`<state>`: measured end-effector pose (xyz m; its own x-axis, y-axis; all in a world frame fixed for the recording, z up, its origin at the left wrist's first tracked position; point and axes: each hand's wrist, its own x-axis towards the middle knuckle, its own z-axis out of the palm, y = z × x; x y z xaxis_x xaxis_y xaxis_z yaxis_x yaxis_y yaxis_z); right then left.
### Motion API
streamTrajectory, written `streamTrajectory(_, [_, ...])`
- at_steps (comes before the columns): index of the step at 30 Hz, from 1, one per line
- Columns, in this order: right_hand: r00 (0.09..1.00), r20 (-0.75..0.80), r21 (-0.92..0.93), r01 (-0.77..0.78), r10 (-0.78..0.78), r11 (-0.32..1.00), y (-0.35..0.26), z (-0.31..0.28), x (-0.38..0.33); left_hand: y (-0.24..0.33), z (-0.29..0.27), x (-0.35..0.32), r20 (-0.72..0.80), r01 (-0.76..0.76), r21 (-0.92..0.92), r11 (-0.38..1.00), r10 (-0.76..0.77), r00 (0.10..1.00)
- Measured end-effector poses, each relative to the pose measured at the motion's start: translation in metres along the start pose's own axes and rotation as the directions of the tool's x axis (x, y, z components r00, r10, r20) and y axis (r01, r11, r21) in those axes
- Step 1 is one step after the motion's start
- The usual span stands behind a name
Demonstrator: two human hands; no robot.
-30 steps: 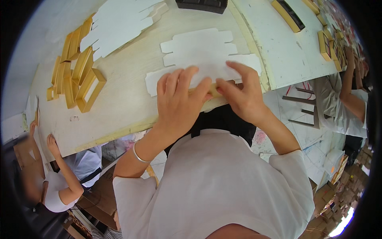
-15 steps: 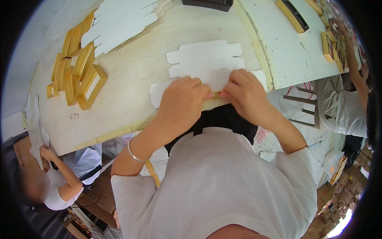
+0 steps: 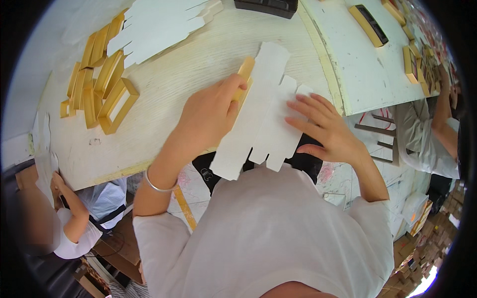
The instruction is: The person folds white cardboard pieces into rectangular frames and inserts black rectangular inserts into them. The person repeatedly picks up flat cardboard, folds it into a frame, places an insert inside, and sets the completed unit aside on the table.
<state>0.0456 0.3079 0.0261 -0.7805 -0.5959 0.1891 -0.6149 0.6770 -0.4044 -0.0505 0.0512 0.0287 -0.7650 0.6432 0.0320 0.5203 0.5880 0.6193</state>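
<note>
A die-cut cardboard box blank (image 3: pixel 266 107), white on the side facing me, lies slanted over the table's front edge. One long side is folded up and shows gold on its outer face. My left hand (image 3: pixel 211 107) grips that folded side, fingers curled around its gold flap. Resting on the blank's opposite edge is my right hand (image 3: pixel 320 124), fingers spread and nothing held in them. The notched end of the blank hangs out past the table edge in front of my shirt.
A stack of white blanks (image 3: pixel 159 27) lies at the far left, beside several folded gold box frames (image 3: pixel 119 104). At the back stands a black tray (image 3: pixel 268 7). A gold-and-black box (image 3: pixel 368 25) sits on the adjoining table. Co-workers sit at left and right.
The blank has turned from lying square to the table edge to a steep slant. My left hand has kept to its folded side, while my right has let go and spread open.
</note>
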Motion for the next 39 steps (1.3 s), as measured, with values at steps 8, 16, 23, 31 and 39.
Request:
streamTrajectory(8, [0.996, -0.094, 0.009, 0.002, -0.001, 1.000, -0.009, 0.013, 0.018, 0.003, -0.005, 0.028, 0.207, -0.157, 0.028, 0.987, 0.148, 0.967])
streamTrajectory(16, [0.908, -0.227, -0.220, 0.305, -0.353, 0.926, -0.010, 0.048, 0.023, -0.001, -0.003, 0.023, 0.238, -0.168, 0.046, 0.985, 0.153, 0.959])
streamTrajectory(23, [0.998, 0.069, 0.097, 0.009, -0.015, 0.995, -0.016, 0.025, 0.067, 0.006, -0.006, 0.026, 0.235, -0.265, 0.081, 0.961, 0.240, 0.942])
streamTrajectory(31, [0.942, -0.038, -0.420, 0.288, -0.334, 0.860, -0.032, 0.017, 0.064, -0.012, -0.001, 0.009, 0.034, -0.109, 0.003, 0.994, 0.109, 0.993])
streamTrajectory(39, [0.962, -0.236, 0.091, 0.162, -0.137, 0.983, -0.032, 0.046, 0.046, -0.005, 0.012, -0.032, -0.118, -0.165, -0.162, 0.973, 0.146, 0.982])
